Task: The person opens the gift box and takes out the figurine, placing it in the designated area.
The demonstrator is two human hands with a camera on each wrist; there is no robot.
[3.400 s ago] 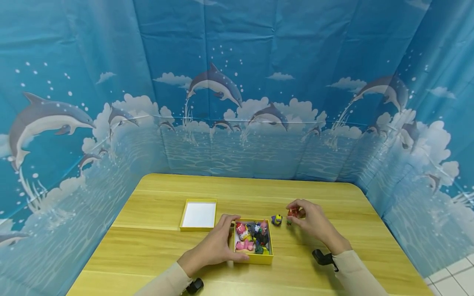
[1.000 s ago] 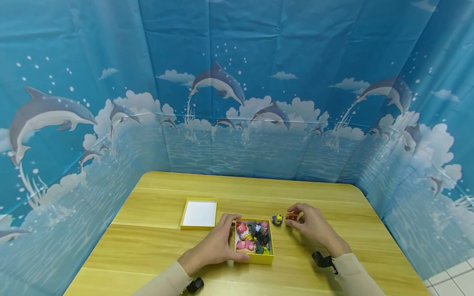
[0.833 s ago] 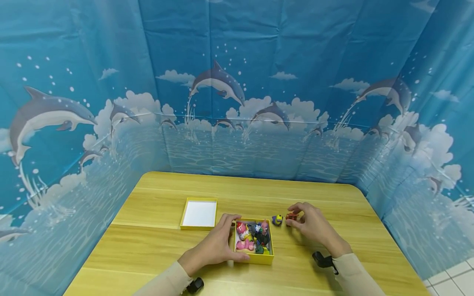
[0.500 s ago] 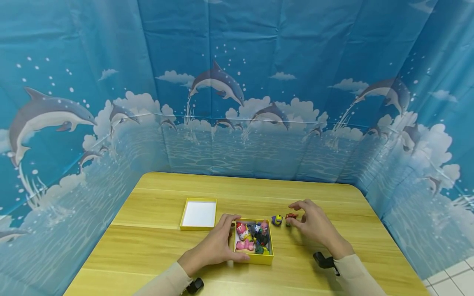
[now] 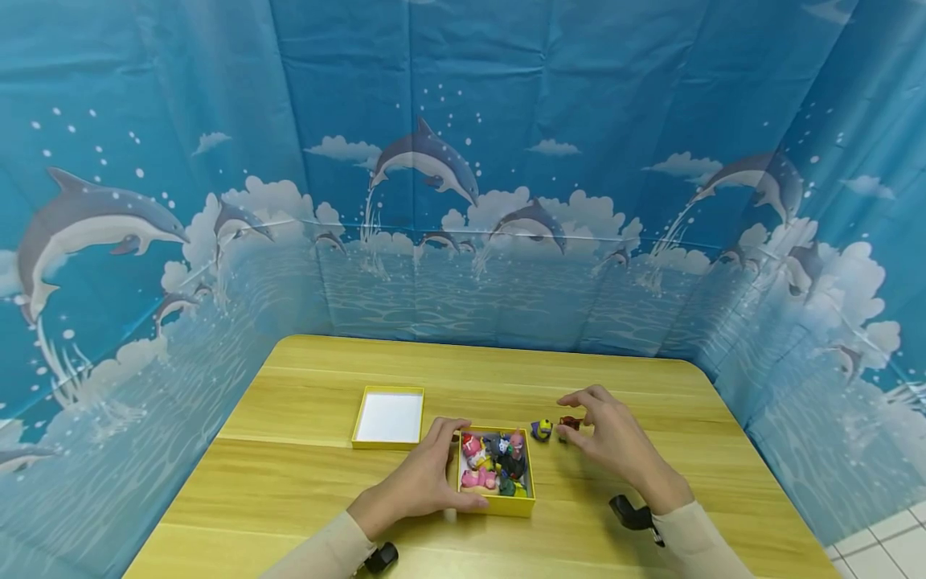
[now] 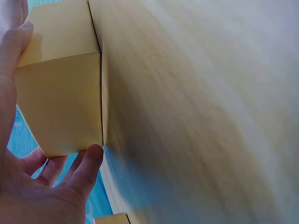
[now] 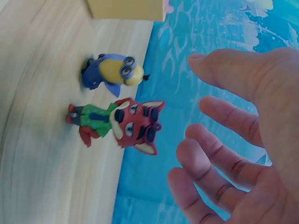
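My left hand [image 5: 423, 480] grips a yellow box [image 5: 509, 507], thumb on its near side and fingers at the far side, as the left wrist view also shows. Toy figurines, several of them, fill the box [image 6: 60, 105]. My right hand [image 5: 615, 434] holds nothing; its thumb and fingers are spread apart beside a red fox figurine [image 7: 135, 123] in a green shirt, which stands upright on the table. Left of the fox stands a yellow minion figurine [image 7: 114, 72] in blue. From the head camera the fox [image 5: 568, 424] is partly behind my thumb.
A shallow yellow lid [image 5: 388, 416] with a white inside lies left of the box. The wooden table [image 5: 304, 434] reaches back to a blue dolphin-printed curtain [image 5: 463, 241], which surrounds it on three sides. White floor tiles [image 5: 875, 551] show at the lower right.
My right hand has set the fox figurine down on the table beside the minion, released it and drawn its fingers slightly away. My left hand has stayed on the box.
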